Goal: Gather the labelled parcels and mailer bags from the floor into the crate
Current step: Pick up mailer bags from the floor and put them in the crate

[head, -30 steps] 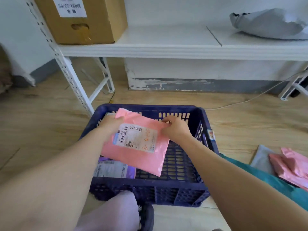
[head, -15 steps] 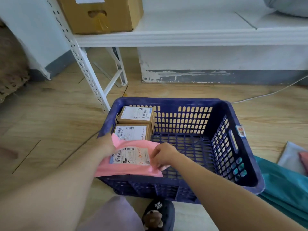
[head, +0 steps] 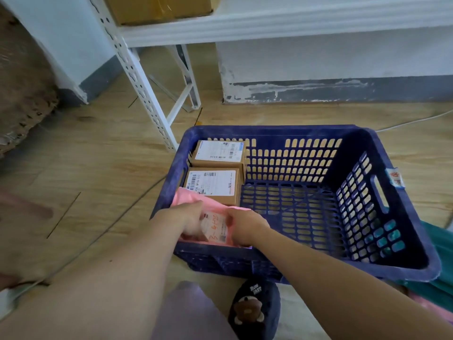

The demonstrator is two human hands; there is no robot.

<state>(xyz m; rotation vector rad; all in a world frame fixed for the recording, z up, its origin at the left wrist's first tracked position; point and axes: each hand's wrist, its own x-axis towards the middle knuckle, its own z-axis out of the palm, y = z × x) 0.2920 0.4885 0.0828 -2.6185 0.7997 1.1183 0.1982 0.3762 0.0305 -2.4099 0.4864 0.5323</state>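
A dark blue slotted crate point(head: 377, 148) stands on the wooden floor. Two brown labelled parcels sit along its left side: the far parcel point(head: 219, 152) and the near parcel point(head: 210, 184). A pink mailer bag point(head: 215, 225) with a white label lies low in the crate's near-left corner, partly over the near parcel. My left hand point(head: 190, 220) grips the bag's left part. My right hand point(head: 245, 225) holds its right edge. Most of the bag is hidden by my hands.
A white metal shelf point(head: 269, 28) with a perforated leg point(head: 139, 79) stands behind the crate, a cardboard box point(head: 159, 8) on it. Teal fabric point(head: 438, 253) lies at the right. A white cable point(head: 416, 120) runs along the floor. My dark slipper point(head: 255, 307) is in front of the crate.
Both hands have lowered the pink mailer bag from above the crate down into its near-left corner. The camera has tilted down and shifted left.
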